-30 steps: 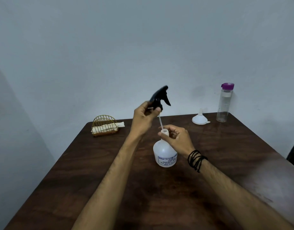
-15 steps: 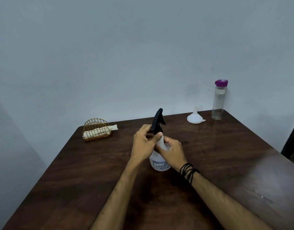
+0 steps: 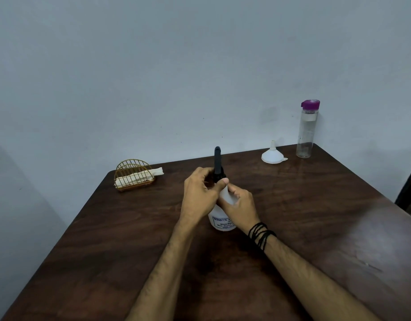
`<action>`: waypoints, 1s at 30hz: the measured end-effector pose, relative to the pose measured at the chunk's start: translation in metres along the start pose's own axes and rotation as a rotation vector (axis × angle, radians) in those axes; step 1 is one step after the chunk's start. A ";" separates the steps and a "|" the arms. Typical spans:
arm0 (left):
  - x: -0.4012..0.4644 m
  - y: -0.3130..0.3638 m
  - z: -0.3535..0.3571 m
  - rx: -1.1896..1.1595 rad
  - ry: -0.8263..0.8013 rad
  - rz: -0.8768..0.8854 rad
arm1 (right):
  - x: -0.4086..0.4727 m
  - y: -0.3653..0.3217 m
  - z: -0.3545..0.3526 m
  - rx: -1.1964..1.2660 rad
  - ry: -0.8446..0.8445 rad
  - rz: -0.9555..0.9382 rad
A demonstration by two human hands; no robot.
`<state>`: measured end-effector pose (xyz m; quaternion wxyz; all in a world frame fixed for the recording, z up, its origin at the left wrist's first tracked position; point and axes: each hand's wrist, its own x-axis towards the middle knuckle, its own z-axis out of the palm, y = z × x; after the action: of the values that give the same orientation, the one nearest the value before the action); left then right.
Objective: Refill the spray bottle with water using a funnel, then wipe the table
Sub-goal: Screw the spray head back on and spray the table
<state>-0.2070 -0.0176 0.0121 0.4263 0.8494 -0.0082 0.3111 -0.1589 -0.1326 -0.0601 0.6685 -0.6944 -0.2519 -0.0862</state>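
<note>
Dark wooden table [image 3: 315,228]: right hand [image 3: 240,206] grips spray bottle [image 3: 223,224], left hand [image 3: 201,192] grips trigger head [image 3: 218,166]; keep it upright while threading.

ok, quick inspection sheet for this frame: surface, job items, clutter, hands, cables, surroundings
Surface: dark wooden table, glare patch near its right edge.
Job's things: white spray bottle upright mid-table, black spray head seated on its neck; white funnel upside down at the back right; clear water bottle with purple cap beside it, by the wall; folded cloth in the wire holder at the back left.
Clutter: nothing seen.
Hands: left hand grips the spray head's collar; right hand holds the bottle's shoulder.
Cables: nothing seen.
Surroundings: plain pale wall.
</note>
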 end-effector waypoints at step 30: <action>-0.008 -0.030 0.019 -0.751 -0.223 -0.228 | -0.004 0.005 -0.004 -0.036 -0.041 0.061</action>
<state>-0.1956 -0.0144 -0.0220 0.7353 0.6584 -0.0732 0.1432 -0.1588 -0.1375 -0.0661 0.6530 -0.7152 -0.2426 -0.0560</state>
